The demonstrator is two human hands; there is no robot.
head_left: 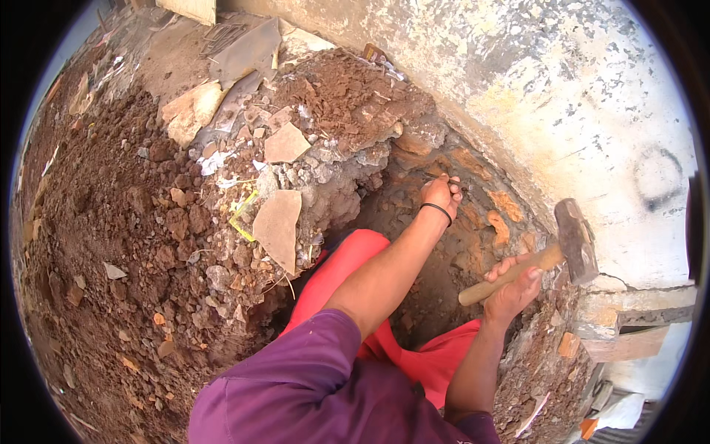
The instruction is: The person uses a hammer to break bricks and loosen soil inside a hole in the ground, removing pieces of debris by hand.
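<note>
My left hand [439,194], a dark band on its wrist, is closed around a thin dark metal bar, probably a chisel [460,185], at the upper part of a dug pit [407,222] with exposed orange brick and grey mortar [503,205]. Lower right, my right hand [512,294] grips the wooden handle of a hammer [546,257], whose heavy metal head [577,240] is raised at the pit's right side, in front of the wall. The bar's far end is too small to make out.
A stained whitewashed wall [606,111] rises along the top and right. Loose soil and rubble [126,251], broken tile pieces [277,226] and flat scraps [244,52] border the pit on the left. A ledge with wooden boards [625,344] is at lower right. My red-clad legs are in the pit.
</note>
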